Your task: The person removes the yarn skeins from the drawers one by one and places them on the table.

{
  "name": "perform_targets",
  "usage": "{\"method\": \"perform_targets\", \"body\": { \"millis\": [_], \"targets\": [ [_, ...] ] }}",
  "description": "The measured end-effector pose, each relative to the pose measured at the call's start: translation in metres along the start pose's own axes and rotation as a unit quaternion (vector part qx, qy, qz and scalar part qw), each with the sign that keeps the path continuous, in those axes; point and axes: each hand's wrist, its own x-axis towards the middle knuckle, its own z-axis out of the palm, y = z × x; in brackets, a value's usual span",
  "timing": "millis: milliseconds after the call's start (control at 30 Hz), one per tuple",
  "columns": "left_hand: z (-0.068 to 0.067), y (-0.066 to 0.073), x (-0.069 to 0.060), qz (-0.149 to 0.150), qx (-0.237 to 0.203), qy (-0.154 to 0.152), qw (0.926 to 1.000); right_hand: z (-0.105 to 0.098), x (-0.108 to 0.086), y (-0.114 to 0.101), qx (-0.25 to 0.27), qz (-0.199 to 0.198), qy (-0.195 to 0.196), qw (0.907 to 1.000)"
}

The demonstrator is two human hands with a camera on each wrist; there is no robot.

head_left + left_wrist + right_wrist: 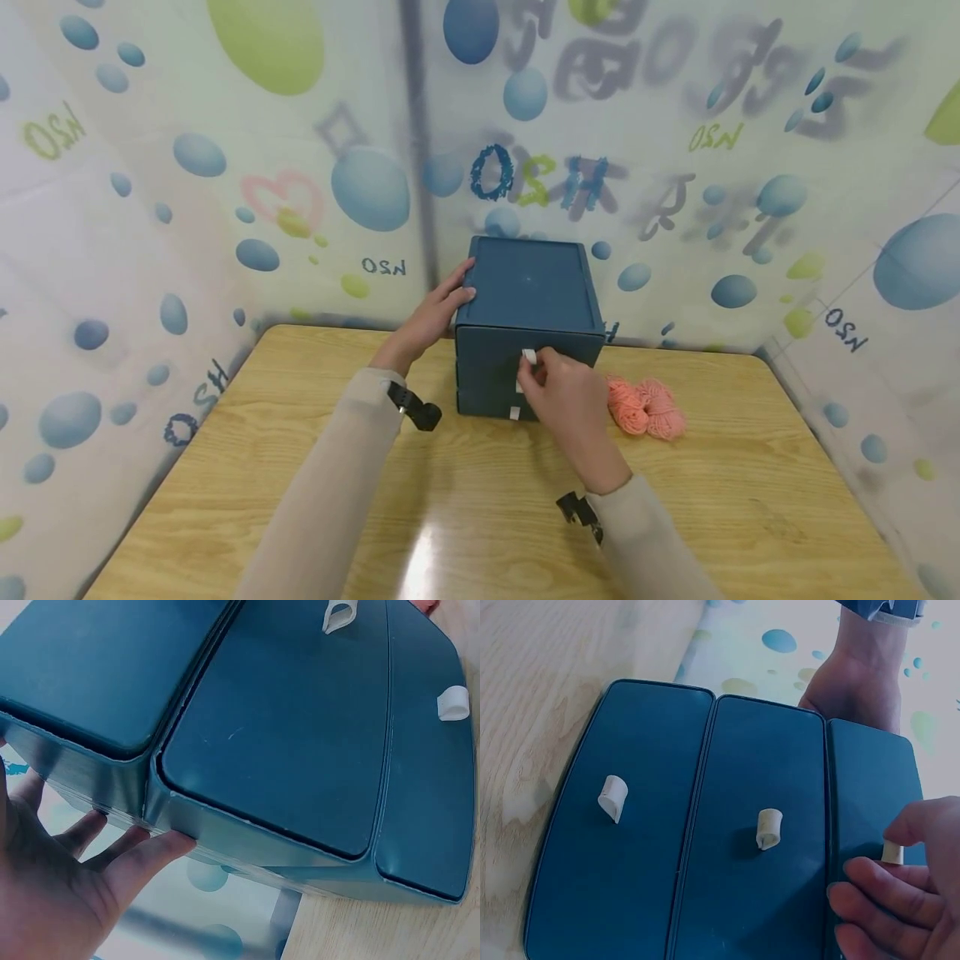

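A dark blue box of three stacked drawers stands on the table, with a white loop tab on each drawer front. My left hand rests against the box's left side and top edge; its fingers are spread along the side in the left wrist view. At the front, my right hand pinches the top drawer's tab between thumb and finger. The middle tab and bottom tab stick out untouched. All drawer fronts look flush.
Two bundles of pink yarn lie to the right of the box, close to the right hand. The wooden table ends at a patterned wall covering just behind the box. Each wrist wears a black strap mount.
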Motion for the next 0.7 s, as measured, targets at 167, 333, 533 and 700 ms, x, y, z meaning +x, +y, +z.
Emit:
{"method": "perform_targets", "body": {
  "millis": [167,333,533,700],
  "targets": [
    [0.0,0.0,0.0,-0.001,0.004,0.001,1.0,0.005,0.002,0.002,0.003,0.005,0.006,1.0],
    [-0.002,0.0,-0.001,-0.004,0.005,0.007,1.0,0.008,0.005,0.002,0.01,0.004,0.007,0.9999],
    [-0.001,0.001,-0.003,-0.001,0.012,0.012,0.9999,0.007,-0.005,0.001,0.008,0.042,-0.006,0.9991],
    [0.0,0.001,-0.003,0.008,0.009,0.004,0.9999,0.009,-0.022,0.002,0.009,0.084,-0.013,0.9963]
  ]
}}
